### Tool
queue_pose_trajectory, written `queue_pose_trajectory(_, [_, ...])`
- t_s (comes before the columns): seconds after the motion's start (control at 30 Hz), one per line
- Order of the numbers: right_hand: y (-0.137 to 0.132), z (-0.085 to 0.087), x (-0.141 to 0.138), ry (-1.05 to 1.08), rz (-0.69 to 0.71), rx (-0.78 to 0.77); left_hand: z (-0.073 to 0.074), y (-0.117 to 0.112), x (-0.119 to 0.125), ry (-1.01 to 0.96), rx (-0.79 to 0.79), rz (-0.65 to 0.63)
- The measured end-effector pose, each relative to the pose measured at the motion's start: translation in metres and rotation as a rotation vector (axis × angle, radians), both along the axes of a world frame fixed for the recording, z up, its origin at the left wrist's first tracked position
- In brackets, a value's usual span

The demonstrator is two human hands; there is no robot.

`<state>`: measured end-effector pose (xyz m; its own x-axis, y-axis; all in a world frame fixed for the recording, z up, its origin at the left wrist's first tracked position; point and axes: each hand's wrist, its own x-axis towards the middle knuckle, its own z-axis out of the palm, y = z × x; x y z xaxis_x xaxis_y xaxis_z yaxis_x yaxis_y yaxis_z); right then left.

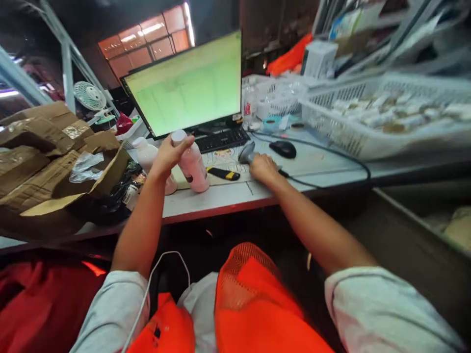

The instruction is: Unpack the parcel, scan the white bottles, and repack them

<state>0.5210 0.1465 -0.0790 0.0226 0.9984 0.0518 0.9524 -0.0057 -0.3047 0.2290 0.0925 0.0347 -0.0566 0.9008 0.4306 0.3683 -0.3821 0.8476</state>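
My left hand (pixel 171 156) is closed around the upper part of a pink bottle with a white cap (pixel 195 171), which stands slightly tilted near the desk's front edge. Just behind that hand is a second white-capped bottle (pixel 145 153), partly covered by my fingers and wrist. On the right, my right hand (pixel 263 166) grips the handle of a grey barcode scanner (pixel 247 152), its head facing left, low over the desk. Between the hands lies a black and yellow utility knife (pixel 223 173).
A monitor (pixel 187 86) with a keyboard (pixel 222 140) stands behind. A black mouse (pixel 283 149) and a cable (pixel 340 154) lie right of the scanner. White baskets (pixel 331 125) fill the right side; an open cardboard box (pixel 106 179) with packaging sits left.
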Motion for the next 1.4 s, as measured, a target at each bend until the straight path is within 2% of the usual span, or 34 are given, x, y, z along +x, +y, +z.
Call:
queue_pose_trajectory(0.07, [0.006,0.004,0.005,0.064,-0.007,0.015,-0.011,0.007,0.011,-0.056,0.119,0.144])
queue_pose_trajectory(0.1, [0.009,0.007,0.011,0.103,0.006,0.048,-0.017,0.01,0.013,-0.085,0.146,0.141])
queue_pose_trajectory(0.17, [0.01,0.016,0.025,0.231,0.095,0.091,-0.024,0.016,0.011,-0.13,0.129,0.033])
queue_pose_trajectory(0.23, [0.001,0.025,0.042,0.414,0.279,0.076,-0.027,0.02,0.005,-0.157,0.111,-0.071])
queue_pose_trajectory(0.33, [-0.03,0.035,0.06,0.605,0.594,0.028,-0.028,0.02,0.0,-0.172,0.15,-0.097])
queue_pose_trajectory(0.4, [-0.058,0.036,0.063,0.627,0.73,0.072,-0.03,0.019,0.001,-0.17,0.192,-0.08])
queue_pose_trajectory(0.5, [-0.094,0.028,0.058,0.595,0.803,0.126,-0.034,0.019,0.004,-0.171,0.208,-0.067])
queue_pose_trajectory(0.6, [-0.112,0.02,0.051,0.54,0.818,0.134,-0.036,0.021,0.004,-0.202,0.202,-0.066])
queue_pose_trajectory(0.73, [-0.105,0.016,0.049,0.469,0.745,0.17,-0.034,0.018,0.002,-0.201,0.199,-0.017])
queue_pose_trajectory(0.83, [-0.077,0.017,0.054,0.316,0.53,0.207,-0.032,0.012,0.003,-0.13,0.183,0.038])
queue_pose_trajectory(0.9, [-0.051,0.02,0.056,0.19,0.374,0.219,-0.036,0.006,0.005,-0.064,0.232,0.082])
queue_pose_trajectory(0.97, [-0.026,0.023,0.056,0.092,0.253,0.188,-0.048,0.001,0.007,-0.036,0.271,0.156])
queue_pose_trajectory(1.07, [-0.002,0.02,0.049,-0.009,0.128,0.118,-0.079,-0.009,0.01,-0.107,0.197,0.216])
queue_pose_trajectory(1.17, [0.006,0.007,0.039,-0.07,0.095,0.099,-0.115,-0.017,0.011,-0.184,0.051,0.135])
queue_pose_trajectory(1.23, [0.006,0.0,0.032,-0.098,0.103,0.109,-0.132,-0.02,0.01,-0.211,-0.059,0.068])
queue_pose_trajectory(1.33, [0.006,-0.002,0.029,-0.125,0.116,0.134,-0.145,-0.022,0.005,-0.195,-0.107,0.016])
queue_pose_trajectory(1.4, [0.008,0.006,0.033,-0.132,0.115,0.165,-0.148,-0.022,-0.001,-0.164,-0.083,0.052])
